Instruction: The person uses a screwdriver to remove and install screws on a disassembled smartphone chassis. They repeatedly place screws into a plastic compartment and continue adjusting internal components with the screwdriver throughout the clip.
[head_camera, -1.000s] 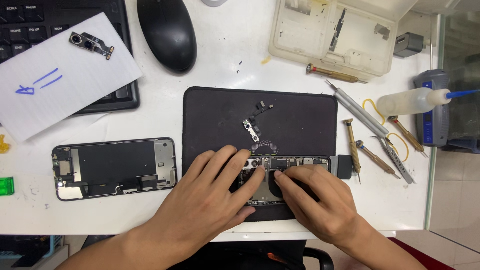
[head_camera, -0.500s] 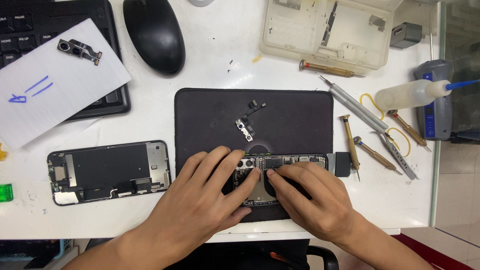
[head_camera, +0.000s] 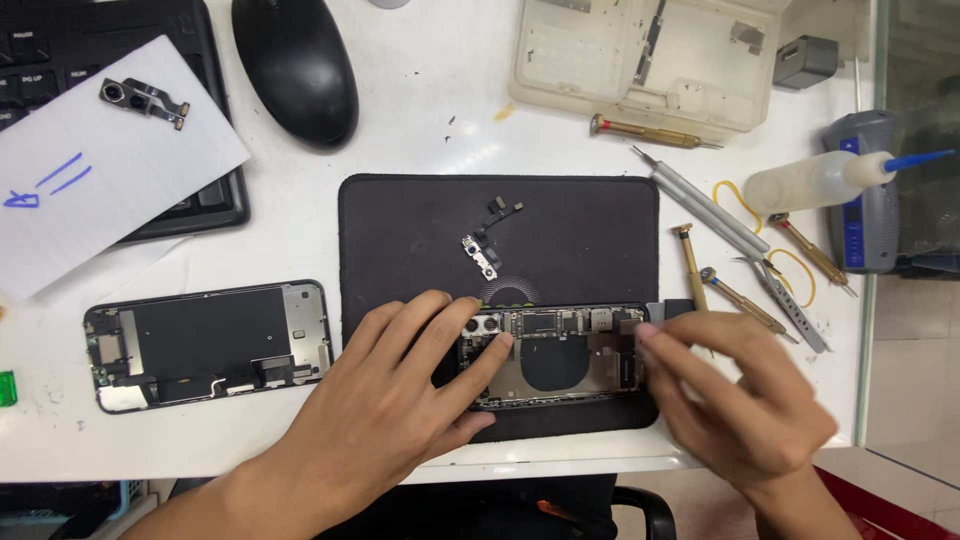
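Left hand (head_camera: 385, 415) still pressing opened phone (head_camera: 555, 355); right hand (head_camera: 745, 405) lifted off rightward, empty, loosely curled.

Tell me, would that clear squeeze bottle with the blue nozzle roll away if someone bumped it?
Probably a little. The squeeze bottle lies on its side and looks round, so it could roll. It seems light plastic, likely soft when squeezed. The grey device beside it might stop it.

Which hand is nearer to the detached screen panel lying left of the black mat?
Left. The left hand rests on the opened phone body, just right of the screen panel. The right hand is at the phone's far right end, much farther away.
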